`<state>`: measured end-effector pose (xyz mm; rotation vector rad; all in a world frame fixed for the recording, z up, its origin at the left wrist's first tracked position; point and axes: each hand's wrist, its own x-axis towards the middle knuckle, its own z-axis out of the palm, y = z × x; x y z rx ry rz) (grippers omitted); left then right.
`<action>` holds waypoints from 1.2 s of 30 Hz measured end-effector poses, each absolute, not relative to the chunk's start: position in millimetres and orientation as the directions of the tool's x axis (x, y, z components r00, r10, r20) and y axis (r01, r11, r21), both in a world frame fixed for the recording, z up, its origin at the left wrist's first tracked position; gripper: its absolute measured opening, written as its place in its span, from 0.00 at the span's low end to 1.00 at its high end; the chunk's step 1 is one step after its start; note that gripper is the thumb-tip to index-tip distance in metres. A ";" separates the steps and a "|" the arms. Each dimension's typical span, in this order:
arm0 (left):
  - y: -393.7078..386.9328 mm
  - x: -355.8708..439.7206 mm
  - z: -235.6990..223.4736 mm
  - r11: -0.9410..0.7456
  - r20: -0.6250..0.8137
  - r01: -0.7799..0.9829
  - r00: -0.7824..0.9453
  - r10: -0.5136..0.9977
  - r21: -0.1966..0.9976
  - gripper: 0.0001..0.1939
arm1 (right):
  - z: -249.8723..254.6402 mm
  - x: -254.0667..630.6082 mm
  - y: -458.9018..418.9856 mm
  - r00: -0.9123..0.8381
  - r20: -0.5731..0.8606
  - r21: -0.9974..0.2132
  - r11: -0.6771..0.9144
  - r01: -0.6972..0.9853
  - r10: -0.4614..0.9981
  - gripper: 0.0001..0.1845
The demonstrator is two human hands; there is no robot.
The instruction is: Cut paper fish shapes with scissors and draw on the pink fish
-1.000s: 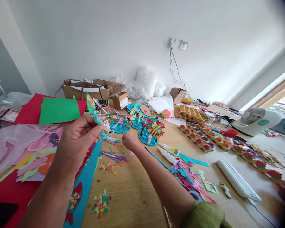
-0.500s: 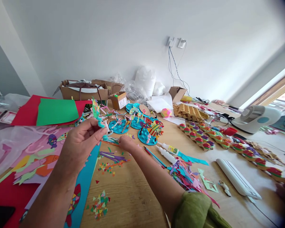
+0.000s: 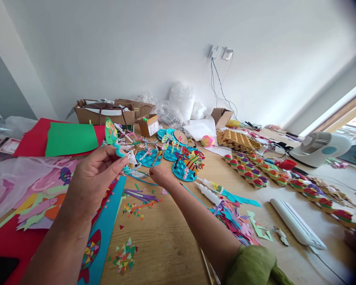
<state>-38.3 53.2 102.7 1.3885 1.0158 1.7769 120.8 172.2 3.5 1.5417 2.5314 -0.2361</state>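
Note:
My left hand point(image 3: 99, 174) pinches a wavy turquoise pipe cleaner point(image 3: 118, 150) between thumb and fingers. At its upper end stands a green paper fish point(image 3: 110, 132) patched with coloured triangles. My right hand point(image 3: 160, 175) is a closed fist held low over the table, right of the left hand; whatever lies inside it is hidden. A thin bluish strand point(image 3: 145, 181) curves below the gap between both hands, close to the right fist. Blue-painted egg-carton discs point(image 3: 150, 158) bearing paper fish stand just beyond the hands.
Glue bottles point(image 3: 209, 194) and coloured paper strips point(image 3: 231, 217) lie on the right, with painted egg cartons point(image 3: 249, 170) and a white fan point(image 3: 320, 148) beyond. Triangle scraps point(image 3: 126, 255) sit in front. Coloured paper sheets point(image 3: 72, 139) cover the left; cardboard boxes point(image 3: 105, 114) line the wall.
My left hand has shifted slightly left and down with the pipe cleaner and fish, which now lean further left. My right fist has moved slightly right, and the gap between the hands is wider.

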 end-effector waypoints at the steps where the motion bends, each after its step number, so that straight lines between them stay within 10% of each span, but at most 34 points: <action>1: 53.1 -38.0 103.4 -0.484 0.467 -0.026 -0.225 0.855 0.875 0.05 | 3.8 117.4 172.0 -0.455 -0.215 -0.049 0.456 0.889 0.864 0.13; 36: 52.6 -40.4 105.1 -0.482 0.465 -0.016 -0.241 0.852 0.876 0.04 | -1.6 103.4 163.8 -0.412 -0.257 -0.015 0.423 0.906 0.874 0.14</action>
